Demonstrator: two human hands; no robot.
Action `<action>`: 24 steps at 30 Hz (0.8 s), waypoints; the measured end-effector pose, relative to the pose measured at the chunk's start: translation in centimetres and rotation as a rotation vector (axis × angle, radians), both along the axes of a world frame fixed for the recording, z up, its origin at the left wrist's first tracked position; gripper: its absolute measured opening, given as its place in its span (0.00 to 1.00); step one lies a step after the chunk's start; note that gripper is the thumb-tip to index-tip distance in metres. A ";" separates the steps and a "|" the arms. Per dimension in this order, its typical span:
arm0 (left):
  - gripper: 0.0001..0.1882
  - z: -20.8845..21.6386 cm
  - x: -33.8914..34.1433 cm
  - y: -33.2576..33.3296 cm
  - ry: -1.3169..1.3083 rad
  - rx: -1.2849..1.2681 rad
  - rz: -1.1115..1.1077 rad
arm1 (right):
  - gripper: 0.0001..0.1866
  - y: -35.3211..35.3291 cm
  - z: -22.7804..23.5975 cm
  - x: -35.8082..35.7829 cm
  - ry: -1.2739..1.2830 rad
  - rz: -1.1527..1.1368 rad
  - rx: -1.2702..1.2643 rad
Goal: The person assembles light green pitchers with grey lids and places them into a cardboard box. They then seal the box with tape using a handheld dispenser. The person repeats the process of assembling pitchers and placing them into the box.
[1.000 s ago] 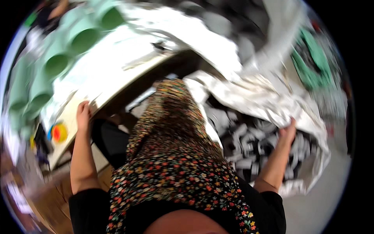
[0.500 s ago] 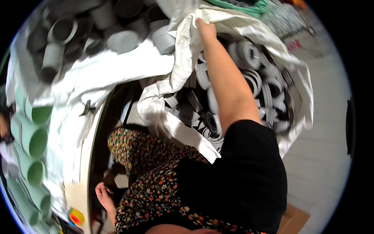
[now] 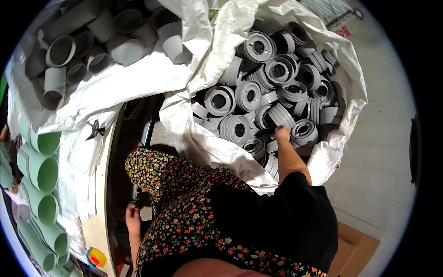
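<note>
My right hand (image 3: 282,134) reaches into a large white woven sack (image 3: 339,152) full of grey ribbed round lids with dark centres. Its fingers are closed at the lower edge of one grey ribbed lid (image 3: 281,115), which tilts up among the others. Part of the grip is hidden by the hand itself. Low at the left, beside the table edge, hangs my left hand (image 3: 133,218). Its fingers are curled together, and whatever might be in them cannot be made out.
Another white sack (image 3: 124,85) at the upper left holds grey cups (image 3: 127,49). Pale green cups (image 3: 45,174) lie in rows along the left table (image 3: 98,226). A yellow and red tape roll (image 3: 97,257) is near its edge. A cardboard box (image 3: 353,249) stands at the lower right.
My right hand has left the sack's far rim and come back nearer, down onto a grey lid. The sack's opening shows more of the lids. My left hand has shifted slightly.
</note>
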State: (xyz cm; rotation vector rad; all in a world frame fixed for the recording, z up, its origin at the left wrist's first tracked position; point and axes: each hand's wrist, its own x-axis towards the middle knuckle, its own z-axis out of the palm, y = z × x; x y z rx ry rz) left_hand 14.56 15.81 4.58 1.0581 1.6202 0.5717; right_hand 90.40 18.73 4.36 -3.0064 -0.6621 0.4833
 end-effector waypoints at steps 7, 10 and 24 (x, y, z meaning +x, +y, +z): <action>0.10 -2.4 4.2 -5.2 0.170 -0.102 0.086 | 0.15 12.4 3.0 -20.1 0.514 0.908 0.630; 0.10 -1.9 4.8 -4.1 0.167 0.056 0.296 | 0.13 15.8 8.5 -30.9 0.937 1.086 0.654; 0.16 12.7 -3.2 -29.7 1.043 0.119 1.169 | 0.15 12.4 9.8 -48.6 0.463 2.195 0.514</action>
